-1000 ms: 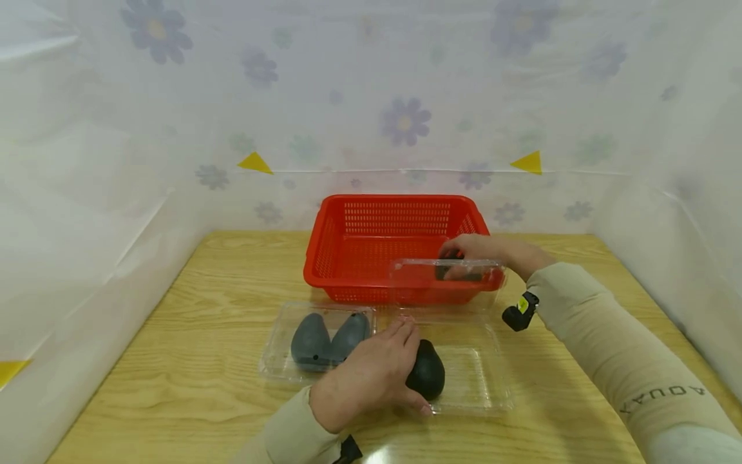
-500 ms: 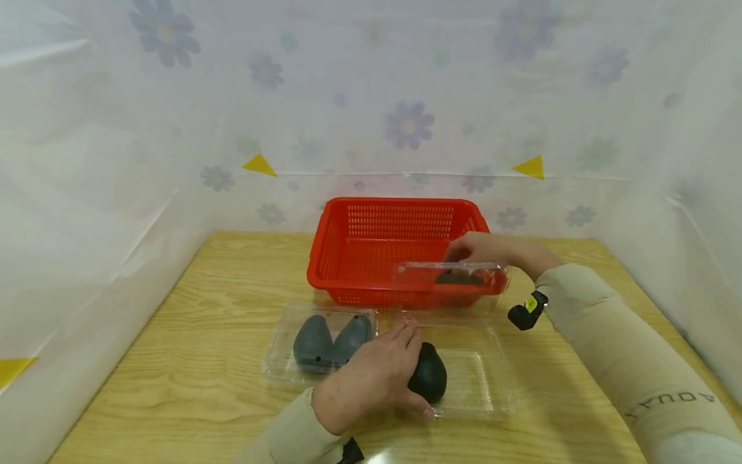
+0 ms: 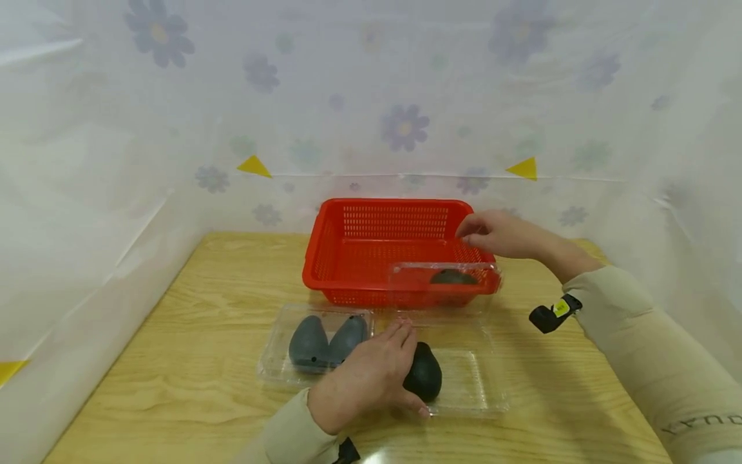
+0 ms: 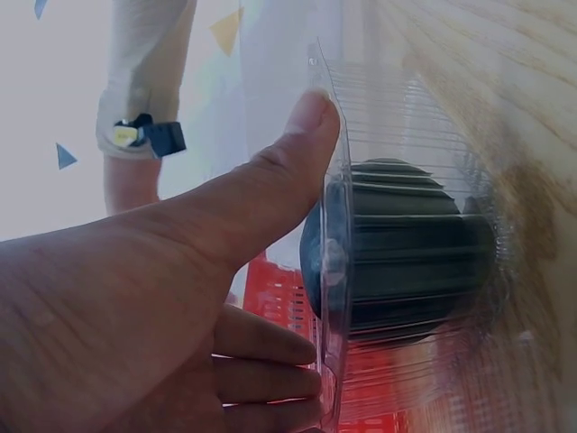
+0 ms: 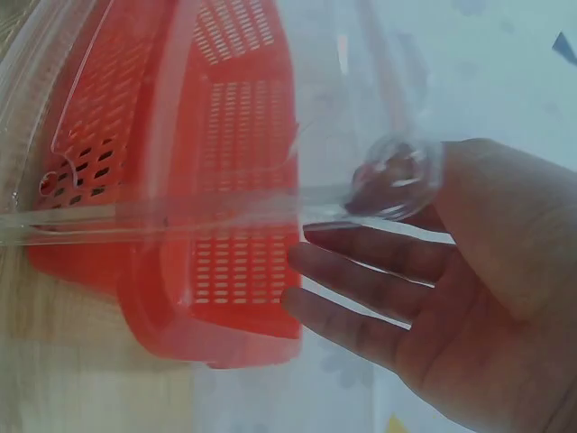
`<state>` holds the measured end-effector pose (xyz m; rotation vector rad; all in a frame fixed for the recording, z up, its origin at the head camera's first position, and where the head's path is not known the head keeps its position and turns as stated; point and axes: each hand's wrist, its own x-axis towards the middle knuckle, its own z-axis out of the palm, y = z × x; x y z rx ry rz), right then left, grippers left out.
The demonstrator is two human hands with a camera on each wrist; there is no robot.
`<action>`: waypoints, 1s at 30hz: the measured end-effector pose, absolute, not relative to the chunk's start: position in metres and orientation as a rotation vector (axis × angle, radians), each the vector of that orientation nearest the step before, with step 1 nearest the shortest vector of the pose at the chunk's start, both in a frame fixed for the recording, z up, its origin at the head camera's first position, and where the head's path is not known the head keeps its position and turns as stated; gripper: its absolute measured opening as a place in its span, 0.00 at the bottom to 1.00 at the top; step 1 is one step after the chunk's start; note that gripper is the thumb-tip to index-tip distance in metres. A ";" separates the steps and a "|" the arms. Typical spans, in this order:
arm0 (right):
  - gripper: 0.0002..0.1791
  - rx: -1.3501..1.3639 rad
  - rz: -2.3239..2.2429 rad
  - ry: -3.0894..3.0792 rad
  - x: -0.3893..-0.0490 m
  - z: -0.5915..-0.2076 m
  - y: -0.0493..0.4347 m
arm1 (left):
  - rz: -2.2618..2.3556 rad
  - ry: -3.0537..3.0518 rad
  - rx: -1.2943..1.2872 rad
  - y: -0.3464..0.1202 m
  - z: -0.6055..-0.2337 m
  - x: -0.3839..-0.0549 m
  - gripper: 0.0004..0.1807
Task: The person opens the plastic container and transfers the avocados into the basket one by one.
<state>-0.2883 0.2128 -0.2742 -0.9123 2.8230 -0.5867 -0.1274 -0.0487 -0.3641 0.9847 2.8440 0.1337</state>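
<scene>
My left hand (image 3: 368, 380) lies at the left edge of an open clear plastic clamshell box (image 3: 472, 380). Its fingers are straight; in the left wrist view the thumb touches the box rim (image 4: 335, 244). Inside, beside that hand, is a dark avocado (image 3: 425, 374), partly hidden by it. My right hand (image 3: 501, 233) hovers over the right side of a red plastic basket (image 3: 313, 258), fingers loosely bent and holding nothing. Another dark avocado (image 3: 454, 277) lies in the basket, seen through the box's raised lid (image 3: 414, 274).
Left of the open box, another clear box (image 3: 275, 367) stands with its lid down over two avocados (image 3: 309, 341). The wooden table (image 3: 191, 322) is bordered by flowered white sheeting (image 3: 324, 129) at the back and plain sheeting at the sides.
My right hand held the avocado in the basket, then let go and moved up and right, away from it. The left hand has stayed on the open box.
</scene>
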 end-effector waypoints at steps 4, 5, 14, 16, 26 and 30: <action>0.11 -0.913 -0.591 2.876 -0.275 -0.263 0.212 | 0.158 2.824 0.962 -0.049 -0.366 -0.128 0.63; 0.11 -0.916 -0.593 2.885 -0.271 -0.260 0.212 | 0.159 2.820 0.959 -0.049 -0.366 -0.129 0.62; 0.11 -1.014 -0.614 2.941 -0.241 -0.239 0.207 | 0.183 2.825 0.959 -0.048 -0.368 -0.132 0.63; 0.11 -1.056 -0.613 2.949 -0.234 -0.236 0.205 | 0.191 2.826 0.961 -0.048 -0.369 -0.133 0.63; 0.12 -1.343 -0.489 2.990 -0.203 -0.235 0.194 | 0.222 2.834 0.972 -0.049 -0.371 -0.139 0.61; 0.10 -1.390 -0.451 2.978 -0.192 -0.237 0.190 | 0.233 2.841 0.971 -0.050 -0.372 -0.140 0.61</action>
